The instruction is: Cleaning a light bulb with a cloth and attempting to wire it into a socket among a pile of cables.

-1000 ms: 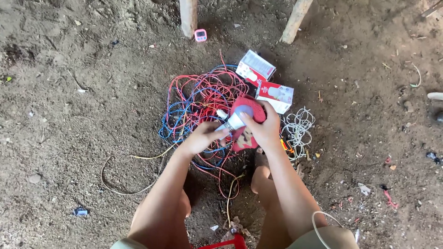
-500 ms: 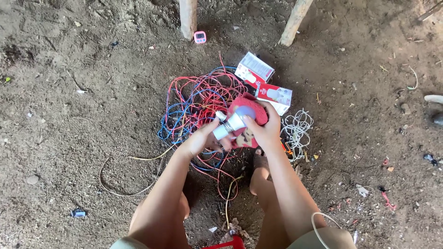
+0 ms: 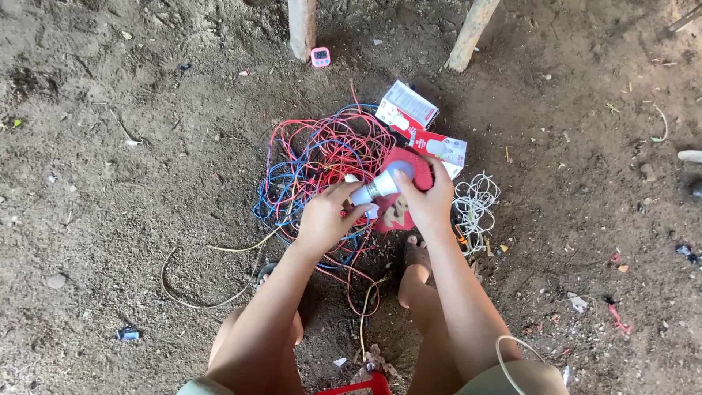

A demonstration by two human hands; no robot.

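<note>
My right hand [image 3: 428,201] grips the round end of a white light bulb [image 3: 386,181], which lies roughly level above the ground. My left hand [image 3: 325,216] holds a white lamp holder [image 3: 357,194] at the bulb's metal base. Both hands hover over a tangle of red and blue wires [image 3: 318,157] lying on the dirt. A red flat piece with a light figure on it [image 3: 401,208] lies under my right hand.
Two red-and-white bulb boxes [image 3: 408,110] [image 3: 444,148] lie behind the wires. A white wire coil [image 3: 475,205] sits to the right. Two wooden posts [image 3: 301,28] [image 3: 472,31] stand at the back, a small pink box [image 3: 320,56] between them. My bare foot [image 3: 415,267] rests below.
My left hand has shifted slightly along the bulb's base end and its fingers have turned. The right hand keeps hold of the bulb in much the same place.
</note>
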